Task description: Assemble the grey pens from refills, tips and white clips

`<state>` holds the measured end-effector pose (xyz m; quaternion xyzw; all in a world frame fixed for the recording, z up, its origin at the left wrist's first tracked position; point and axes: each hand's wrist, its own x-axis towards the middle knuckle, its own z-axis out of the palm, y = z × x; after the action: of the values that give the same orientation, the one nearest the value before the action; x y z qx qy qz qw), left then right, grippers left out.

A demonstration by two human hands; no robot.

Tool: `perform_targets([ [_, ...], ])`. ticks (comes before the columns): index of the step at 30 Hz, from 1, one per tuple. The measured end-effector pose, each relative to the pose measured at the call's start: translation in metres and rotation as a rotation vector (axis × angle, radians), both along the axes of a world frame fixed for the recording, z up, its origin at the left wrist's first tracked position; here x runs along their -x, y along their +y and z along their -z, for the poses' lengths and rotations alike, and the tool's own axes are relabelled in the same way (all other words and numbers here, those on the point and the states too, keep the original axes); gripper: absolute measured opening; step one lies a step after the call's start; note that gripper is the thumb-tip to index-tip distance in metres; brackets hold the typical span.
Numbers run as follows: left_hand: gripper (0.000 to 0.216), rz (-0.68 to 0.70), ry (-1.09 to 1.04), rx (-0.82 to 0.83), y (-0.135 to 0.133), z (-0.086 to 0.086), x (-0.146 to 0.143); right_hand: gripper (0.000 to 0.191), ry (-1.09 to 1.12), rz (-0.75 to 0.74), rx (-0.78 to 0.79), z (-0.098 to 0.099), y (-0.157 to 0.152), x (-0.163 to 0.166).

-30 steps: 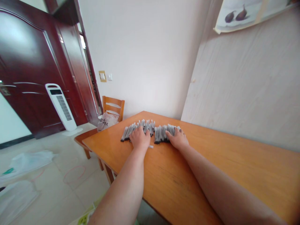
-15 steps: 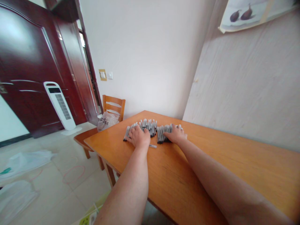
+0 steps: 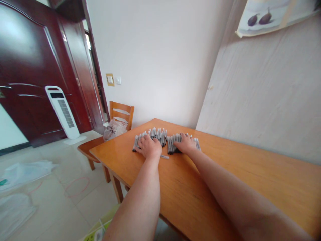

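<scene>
Several grey pens with dark ends lie side by side on the wooden table (image 3: 185, 187). My left hand (image 3: 149, 146) rests with fingers spread over the left group of pens (image 3: 136, 142), covering part of it. Just beyond it is a middle cluster of pens (image 3: 160, 134), less evenly lined up. My right hand (image 3: 186, 144) lies over the right row of pens (image 3: 171, 144), its fingers apart and hiding some of them. A single pen (image 3: 164, 157) lies apart, nearer to me, beside my left wrist.
A wooden chair (image 3: 122, 112) with a plastic bag (image 3: 115, 130) on it stands past the table's left corner. A white tower fan (image 3: 64, 112) is by the dark red door (image 3: 22, 67). Plastic bags (image 3: 27, 172) lie on the floor. A yellow-green container (image 3: 100, 227) sits below the table edge.
My right hand has shifted slightly left, and more pens show to its right. The left hand stays nearly in place over its pens. The view has turned a little.
</scene>
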<state>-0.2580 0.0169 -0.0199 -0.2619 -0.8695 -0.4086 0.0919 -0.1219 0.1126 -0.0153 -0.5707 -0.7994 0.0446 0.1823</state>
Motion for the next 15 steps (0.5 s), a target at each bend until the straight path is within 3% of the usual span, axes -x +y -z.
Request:
perform_targets([
  [6,0.032,-0.016,-0.025,-0.016,-0.003,-0.001,0.001,0.068,0.013,-0.026,-0.003,-0.002,-0.009,0.005],
  [10,0.034,-0.015,-0.017,-0.03,-0.008,-0.007,0.0,0.08,0.021,-0.019,0.032,-0.001,-0.013,0.008],
  [15,0.042,0.007,0.025,0.022,-0.015,-0.018,0.021,0.082,-0.005,-0.038,0.049,0.001,-0.008,0.01],
])
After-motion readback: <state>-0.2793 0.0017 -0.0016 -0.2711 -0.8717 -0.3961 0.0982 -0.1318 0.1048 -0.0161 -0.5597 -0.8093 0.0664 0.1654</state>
